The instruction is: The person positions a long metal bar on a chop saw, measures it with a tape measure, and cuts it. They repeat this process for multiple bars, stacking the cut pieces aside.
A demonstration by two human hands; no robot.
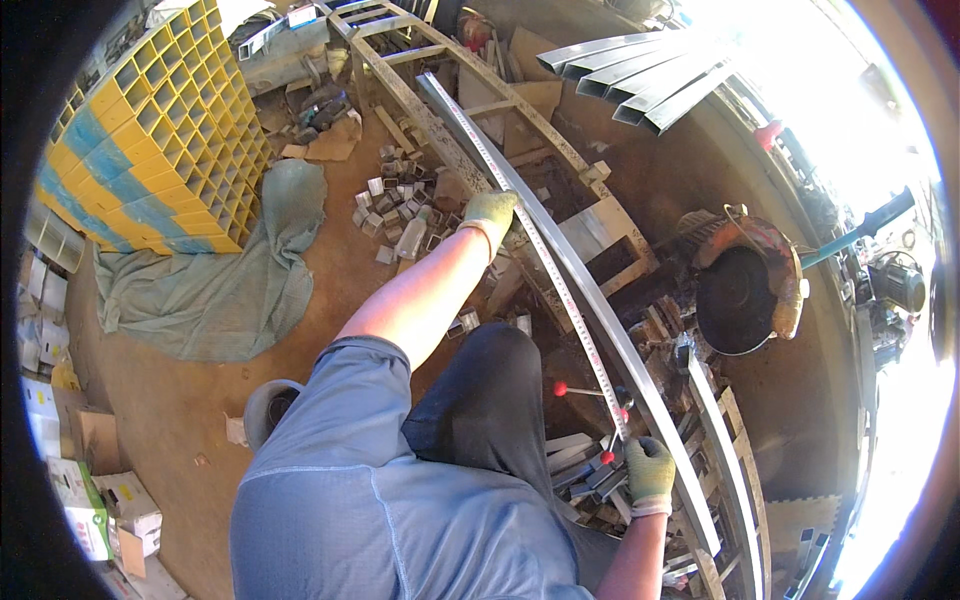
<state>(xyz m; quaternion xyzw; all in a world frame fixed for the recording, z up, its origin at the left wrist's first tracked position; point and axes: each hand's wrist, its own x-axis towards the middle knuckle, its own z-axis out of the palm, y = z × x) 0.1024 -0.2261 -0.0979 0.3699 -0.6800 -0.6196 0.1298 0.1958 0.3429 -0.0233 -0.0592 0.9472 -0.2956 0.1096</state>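
Observation:
A long silver metal tube [585,285] slants from the upper middle to the lower right, resting on a long frame. A pulled-out white tape measure [560,285] runs along its far part, then bows away from the tube toward me. My left hand [491,212], in a yellow-green glove, is closed on the tape at the tube's edge, about midway along. Lower right, my gloved right hand [650,472] is closed around the near end of the tape, beside the tube. Its fingers hide the tape's case.
Beyond the tube stands a cutting machine with a round dark guard [737,298]. Red-knobbed handles [560,388] stick out near my knee. Cut tube pieces [405,205] litter the floor. Yellow stacked tubes [150,130] and a green cloth [225,275] lie left. More tubes [640,75] jut out upper right.

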